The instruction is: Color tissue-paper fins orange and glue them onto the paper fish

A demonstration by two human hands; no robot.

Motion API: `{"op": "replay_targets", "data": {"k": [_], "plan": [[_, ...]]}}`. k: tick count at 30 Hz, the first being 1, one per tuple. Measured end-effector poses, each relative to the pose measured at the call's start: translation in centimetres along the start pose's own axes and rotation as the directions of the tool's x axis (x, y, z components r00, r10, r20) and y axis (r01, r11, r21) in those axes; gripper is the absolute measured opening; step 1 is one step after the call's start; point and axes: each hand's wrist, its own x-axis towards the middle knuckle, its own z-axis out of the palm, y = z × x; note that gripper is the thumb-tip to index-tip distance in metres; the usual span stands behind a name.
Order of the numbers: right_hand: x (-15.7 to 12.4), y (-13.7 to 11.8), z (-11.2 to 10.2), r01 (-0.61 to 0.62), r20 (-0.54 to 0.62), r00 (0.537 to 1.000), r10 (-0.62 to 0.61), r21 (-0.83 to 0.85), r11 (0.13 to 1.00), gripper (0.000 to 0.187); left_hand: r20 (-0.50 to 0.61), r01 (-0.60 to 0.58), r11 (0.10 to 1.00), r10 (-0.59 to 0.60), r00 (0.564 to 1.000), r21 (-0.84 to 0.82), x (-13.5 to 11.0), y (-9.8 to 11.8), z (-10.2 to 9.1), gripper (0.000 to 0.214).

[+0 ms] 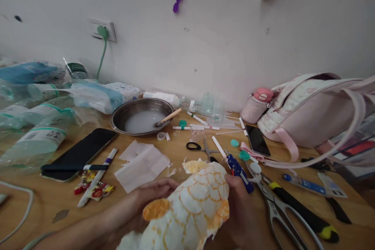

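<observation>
A white papier-mâché fish (193, 199) with orange scale lines and orange fins is held up close in front of me, its lower end cut off by the frame. My left hand (143, 199) is closed around its left side, partly hidden behind an orange fin. On the right side my right hand (241, 203) grips it, with the thumb near the upper edge and the other fingers out of sight. Just beyond the fish lie small black-handled scissors (205, 149), a blue glue gun (238, 170) and torn white tissue sheets (143, 164).
A metal bowl (115, 121) of cloudy white liquid with a wooden-handled brush (171, 115) stands toward the wall. Plastic bottles (43, 136) and a black phone (82, 152) lie left. Large shears (281, 211), a box cutter (301, 211) and a pink bag (316, 109) are right.
</observation>
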Motion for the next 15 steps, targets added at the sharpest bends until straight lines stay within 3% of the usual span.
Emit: {"op": "replay_targets", "data": {"k": [3,6,11,15], "plan": [[0.14,0.06,-0.05,-0.099,0.018,0.995,0.101,-0.069,0.993,0.053,0.072,0.048,0.996,-0.042,0.997,-0.074,-0.07,-0.02,0.51,0.032],[0.16,0.42,0.15,-0.121,0.000,0.992,0.123,-0.141,0.983,0.064,0.149,0.118,0.987,-0.102,0.984,-0.105,-0.19,-0.40,0.47,0.034],[0.20,0.79,0.24,-0.076,-0.144,0.989,0.028,-0.333,0.940,0.063,0.190,0.077,0.996,-0.066,0.979,-0.048,-0.50,-0.61,0.36,0.042],[0.29,0.92,0.37,-0.038,-0.159,0.986,-0.040,-0.460,0.887,0.054,0.193,0.097,0.995,-0.097,0.976,0.011,-0.74,-0.11,0.67,0.049]]}}
